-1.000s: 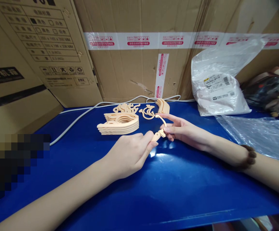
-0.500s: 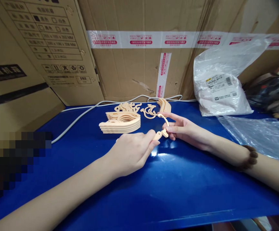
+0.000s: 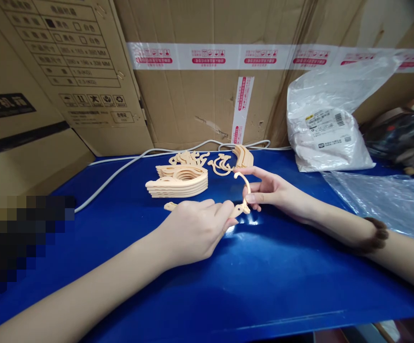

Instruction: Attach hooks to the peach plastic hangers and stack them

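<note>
Your left hand (image 3: pixel 201 226) was closed around a pale, plastic-looking flat piece (image 3: pixel 235 213), apparently gripped near its tip so that the holed end was exposed toward your right hand (image 3: pixel 266 193), whose thumb and fingers pinched a slim, smooth hook (image 3: pixel 248 186), curl uppermost, seemingly to steady its knobbed foot against that end. Beyond your left hand, on the glossy blue desk (image 3: pixel 207 300), curved arms (image 3: pixel 178 189) sat stacked, probably because their matching shapes nested neatly.
</note>
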`<move>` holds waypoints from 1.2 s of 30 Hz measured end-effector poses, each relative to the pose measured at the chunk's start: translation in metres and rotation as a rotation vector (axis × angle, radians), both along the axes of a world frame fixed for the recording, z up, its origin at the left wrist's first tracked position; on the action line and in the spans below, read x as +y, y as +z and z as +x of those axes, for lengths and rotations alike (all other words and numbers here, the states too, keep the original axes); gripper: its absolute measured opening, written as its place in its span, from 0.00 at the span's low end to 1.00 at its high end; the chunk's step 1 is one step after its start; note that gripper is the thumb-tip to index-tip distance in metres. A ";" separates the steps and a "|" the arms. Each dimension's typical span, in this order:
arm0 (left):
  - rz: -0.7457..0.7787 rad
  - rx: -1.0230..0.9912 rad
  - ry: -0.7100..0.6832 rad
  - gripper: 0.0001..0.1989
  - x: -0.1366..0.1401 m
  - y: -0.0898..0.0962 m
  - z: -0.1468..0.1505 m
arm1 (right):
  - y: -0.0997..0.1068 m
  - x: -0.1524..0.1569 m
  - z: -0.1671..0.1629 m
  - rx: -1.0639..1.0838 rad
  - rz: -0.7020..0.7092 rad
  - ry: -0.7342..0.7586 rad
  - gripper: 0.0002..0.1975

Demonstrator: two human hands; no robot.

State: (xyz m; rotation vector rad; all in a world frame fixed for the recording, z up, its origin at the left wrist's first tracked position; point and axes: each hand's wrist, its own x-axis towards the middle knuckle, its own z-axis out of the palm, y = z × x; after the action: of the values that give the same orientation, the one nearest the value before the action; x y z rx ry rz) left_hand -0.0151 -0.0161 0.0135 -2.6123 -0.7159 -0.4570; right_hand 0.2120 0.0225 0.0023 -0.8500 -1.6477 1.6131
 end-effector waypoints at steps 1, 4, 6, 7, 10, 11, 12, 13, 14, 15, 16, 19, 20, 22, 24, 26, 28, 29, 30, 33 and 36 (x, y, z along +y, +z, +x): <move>0.020 0.004 -0.004 0.17 0.000 0.000 0.000 | 0.000 0.000 0.000 -0.004 0.007 0.002 0.30; 0.074 -0.003 -0.008 0.17 -0.001 -0.001 0.001 | 0.000 0.000 0.000 -0.008 0.035 0.005 0.29; 0.105 -0.001 -0.010 0.17 -0.001 -0.002 0.001 | 0.000 0.000 0.000 -0.023 0.054 -0.003 0.29; 0.116 0.004 -0.014 0.16 0.000 -0.002 0.001 | 0.001 0.000 0.000 -0.037 0.066 -0.012 0.29; 0.124 0.025 -0.015 0.15 0.000 -0.004 0.002 | 0.002 0.000 0.000 -0.071 0.110 -0.028 0.30; 0.122 0.026 -0.014 0.15 0.000 -0.005 0.002 | 0.002 0.000 0.000 -0.072 0.122 -0.026 0.29; 0.118 0.022 -0.010 0.15 0.000 -0.005 0.002 | 0.002 0.000 0.000 -0.069 0.132 -0.024 0.29; 0.112 0.016 -0.006 0.15 0.000 -0.005 0.002 | 0.003 0.000 0.000 -0.064 0.140 -0.024 0.29; 0.105 0.008 -0.003 0.15 0.000 -0.005 0.002 | 0.003 0.000 0.000 -0.061 0.148 -0.025 0.29; 0.097 0.003 0.002 0.16 0.000 -0.005 0.002 | 0.004 0.000 0.000 -0.060 0.157 -0.025 0.28; 0.091 0.003 0.007 0.16 0.000 -0.005 0.002 | 0.005 0.000 0.000 -0.063 0.168 -0.022 0.28; 0.093 0.042 0.013 0.16 0.001 -0.005 0.003 | 0.008 -0.002 0.000 -0.076 0.209 -0.002 0.27; 0.096 0.057 0.012 0.16 0.001 -0.005 0.003 | 0.009 -0.003 0.000 -0.080 0.225 0.005 0.26; 0.105 0.077 0.007 0.17 0.002 -0.005 0.003 | 0.010 -0.004 0.001 -0.089 0.251 0.013 0.26; 0.123 0.074 0.010 0.16 0.002 -0.005 0.004 | 0.012 -0.006 0.001 -0.096 0.260 0.018 0.26; 0.146 0.057 0.019 0.16 0.002 -0.004 0.004 | 0.014 -0.006 0.001 -0.103 0.259 0.023 0.26; 0.161 0.038 0.029 0.16 0.002 -0.004 0.004 | 0.017 -0.007 0.001 -0.107 0.254 0.025 0.26; 0.164 0.030 0.032 0.16 0.001 -0.003 0.003 | 0.018 -0.007 0.001 -0.111 0.253 0.025 0.26; 0.167 0.023 0.035 0.16 0.001 -0.003 0.003 | 0.019 -0.008 0.001 -0.115 0.253 0.023 0.25; 0.165 0.021 0.034 0.17 0.001 -0.003 0.003 | 0.022 -0.010 0.001 -0.137 0.260 0.019 0.25; 0.157 0.024 0.028 0.17 0.001 -0.004 0.004 | 0.022 -0.011 0.000 -0.156 0.264 0.016 0.24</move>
State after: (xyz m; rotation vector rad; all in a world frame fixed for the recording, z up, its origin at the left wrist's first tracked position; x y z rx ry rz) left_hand -0.0116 -0.0151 0.0098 -2.4543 -0.6791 -0.4541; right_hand 0.2124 0.0118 0.0246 -0.8431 -1.9300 1.3278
